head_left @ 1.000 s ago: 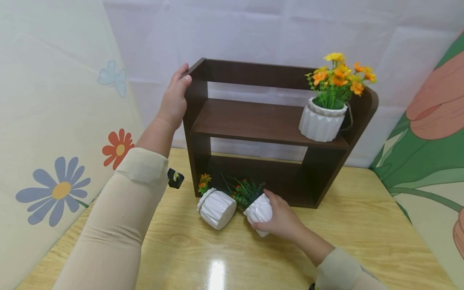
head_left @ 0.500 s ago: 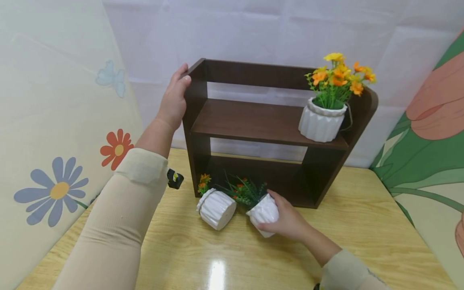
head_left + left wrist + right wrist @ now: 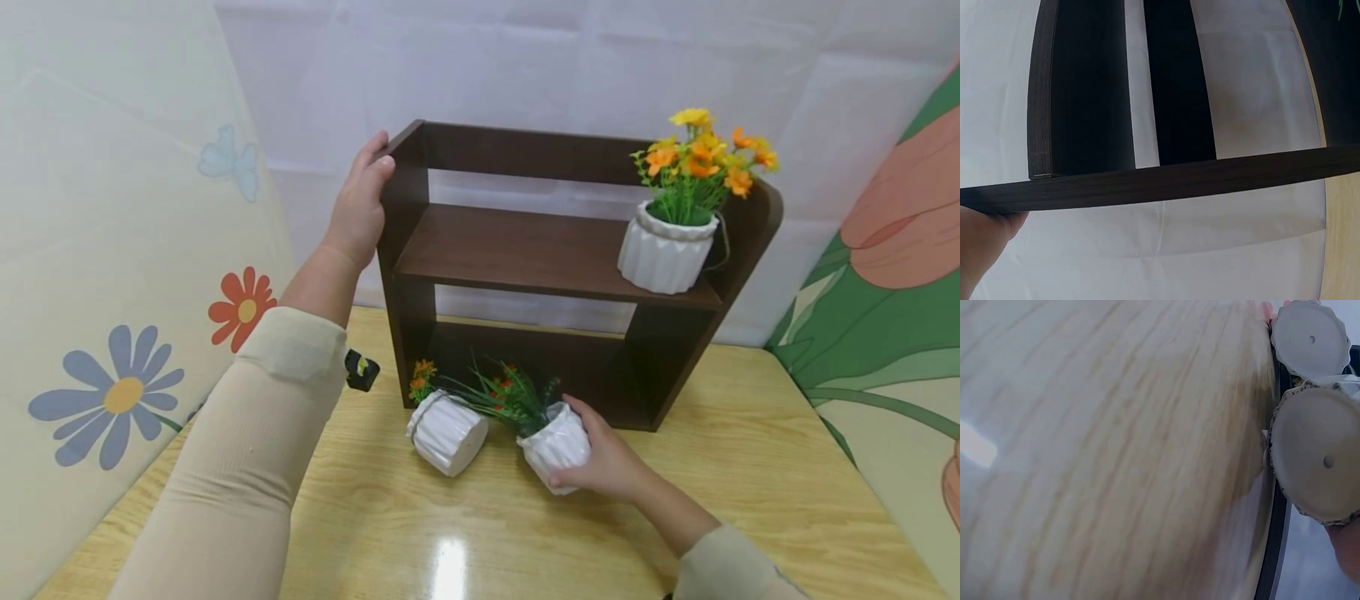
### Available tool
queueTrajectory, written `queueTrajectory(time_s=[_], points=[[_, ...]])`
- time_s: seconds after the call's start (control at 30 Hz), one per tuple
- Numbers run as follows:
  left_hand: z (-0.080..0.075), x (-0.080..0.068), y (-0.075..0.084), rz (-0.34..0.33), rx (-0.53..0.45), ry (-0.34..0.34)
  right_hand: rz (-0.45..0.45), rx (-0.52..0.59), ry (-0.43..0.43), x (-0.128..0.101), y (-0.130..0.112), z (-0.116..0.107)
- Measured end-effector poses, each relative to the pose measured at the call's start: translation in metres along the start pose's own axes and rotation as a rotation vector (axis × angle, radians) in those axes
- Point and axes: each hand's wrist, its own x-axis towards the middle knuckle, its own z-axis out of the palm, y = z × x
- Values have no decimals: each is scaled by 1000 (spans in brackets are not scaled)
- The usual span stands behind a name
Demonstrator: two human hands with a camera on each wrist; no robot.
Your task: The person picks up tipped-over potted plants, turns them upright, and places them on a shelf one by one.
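My left hand [image 3: 358, 212] rests against the upper left side of a dark brown two-tier shelf [image 3: 510, 250], fingers at its edge. The left wrist view shows this hand [image 3: 985, 240] on the outer face of the side panel [image 3: 1166, 185]. My right hand [image 3: 611, 458] grips a white ribbed flower pot [image 3: 555, 446], tilted with its grass and small red flowers leaning left. Its round base [image 3: 1316, 453] faces the right wrist camera. Left of it, a second white pot [image 3: 448, 433] with orange flowers lies on its side before the shelf.
A third white pot [image 3: 666, 250] with yellow and orange flowers stands upright at the right end of the upper tier. The shelf stands on a wooden table [image 3: 375, 517] before a white cloth [image 3: 517, 58]. Printed flower panels [image 3: 135, 250] flank both sides.
My right hand has shifted slightly to the right with the pot, drawing it away from the lying pot. The left hand and the shelf have stayed in place.
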Motion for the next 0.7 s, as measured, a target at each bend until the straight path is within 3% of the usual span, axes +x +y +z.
queueTrajectory(time_s=[0.7], points=[[0,0,0,-9,10,-6,35,83,22,-12,6,1]])
